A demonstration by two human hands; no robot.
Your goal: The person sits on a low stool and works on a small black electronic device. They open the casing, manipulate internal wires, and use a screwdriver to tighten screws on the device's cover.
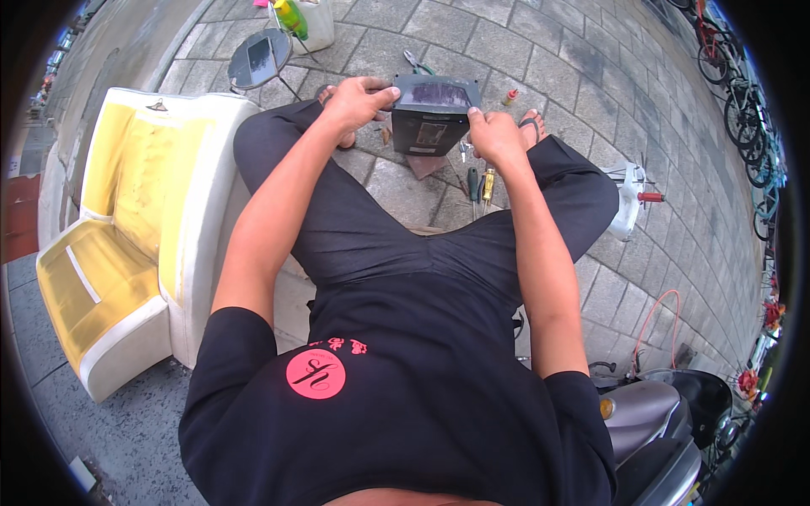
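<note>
Between my knees I hold a black rectangular box (432, 126) that looks like a battery case, tilted above the paving. My left hand (361, 104) is closed on its upper left edge, thumb on top. My right hand (496, 135) grips its right edge, with the thumb at the corner and the other fingers partly hidden. Under the box a reddish-brown flat piece (426, 167) shows in part. Below my right hand lie a dark-handled screwdriver (473, 182), a yellow-handled screwdriver (488, 185) and what look like keys (464, 150). Pliers (418, 64) rest beyond the box, and a small red-topped bottle (510, 97) is to its right.
A yellow and white padded seat (139, 177) stands close on my left. Past it are a small round stool (247, 67) with a phone (261, 56) and a white bucket (314, 25). A white stand-like part (626, 202) lies at right. A scooter (650, 413) is at lower right.
</note>
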